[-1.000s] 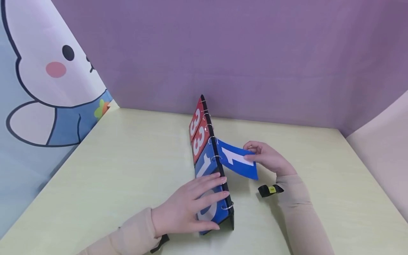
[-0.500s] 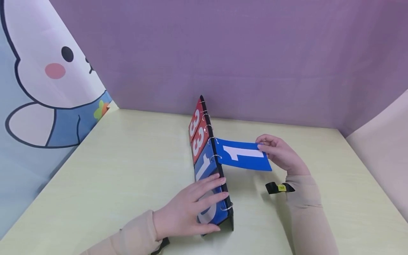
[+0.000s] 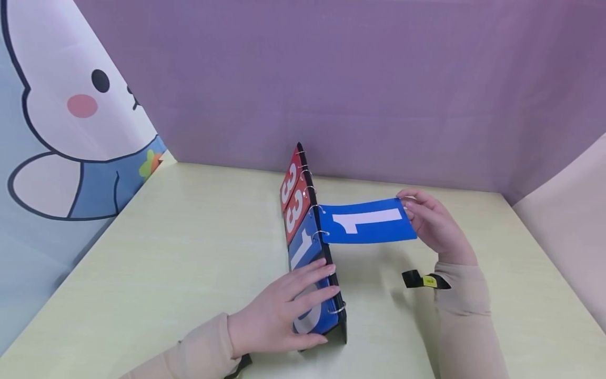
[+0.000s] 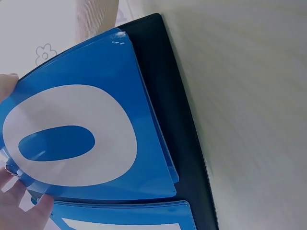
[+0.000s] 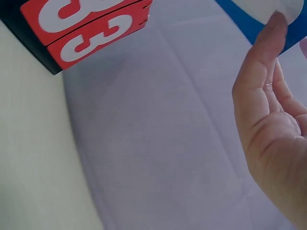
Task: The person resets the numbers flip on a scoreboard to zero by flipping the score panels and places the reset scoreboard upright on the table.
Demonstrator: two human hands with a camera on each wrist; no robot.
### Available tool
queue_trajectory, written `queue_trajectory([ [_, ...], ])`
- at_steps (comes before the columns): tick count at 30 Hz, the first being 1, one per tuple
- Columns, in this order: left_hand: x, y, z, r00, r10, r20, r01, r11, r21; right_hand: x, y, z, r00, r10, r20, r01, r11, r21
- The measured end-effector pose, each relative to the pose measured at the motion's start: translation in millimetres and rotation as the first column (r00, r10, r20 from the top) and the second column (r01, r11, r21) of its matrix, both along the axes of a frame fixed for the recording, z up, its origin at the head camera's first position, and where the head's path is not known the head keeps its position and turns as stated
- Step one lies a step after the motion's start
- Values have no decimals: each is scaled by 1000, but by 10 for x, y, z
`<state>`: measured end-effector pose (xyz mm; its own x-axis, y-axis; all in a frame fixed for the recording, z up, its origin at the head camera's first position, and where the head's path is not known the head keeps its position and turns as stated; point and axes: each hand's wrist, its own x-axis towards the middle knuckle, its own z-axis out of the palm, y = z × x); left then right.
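My left hand (image 3: 278,317) rests, fingers spread, on the scoreboard (image 3: 326,249) standing on the table (image 3: 213,237), while my right hand (image 3: 440,231) pinches the raised blue card (image 3: 374,221), apparently mid-flip, calling for an even hold throughout.

Held blue card (image 3: 368,230) now higher

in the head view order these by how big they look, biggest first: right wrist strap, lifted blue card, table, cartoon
1. Table
2. Cartoon, partly cut off
3. Lifted card
4. Strap
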<state>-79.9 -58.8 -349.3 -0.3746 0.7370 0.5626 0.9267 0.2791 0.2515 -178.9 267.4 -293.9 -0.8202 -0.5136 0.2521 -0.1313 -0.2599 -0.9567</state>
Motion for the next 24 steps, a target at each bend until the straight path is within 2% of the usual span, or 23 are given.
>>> queue_trajectory([
  [3,2,-1,6,1000,2,-6,-2,1000,-2,36,-13,38,1000,-19,-6,19,1000,-10],
  [7,7,-1,9,1000,4,-7,-4,1000,-8,99,-42,103,996,-93,-12,94,995,41],
  [13,1,-2,-9,1000,4,-3,-4,1000,-16,241,-138,222,973,-187,-136,202,974,104],
  [17,-5,1,-20,1000,5,-9,-5,1000,-15,379,-266,316,940,-279,-196,295,954,53],
  [20,-2,1,-19,1000,6,-13,-6,1000,-13,478,-414,366,902,-353,-250,360,933,-16],
  [24,5,2,-10,1000,7,-12,-7,1000,-7,561,-652,362,852,-386,-355,373,922,-106],
])
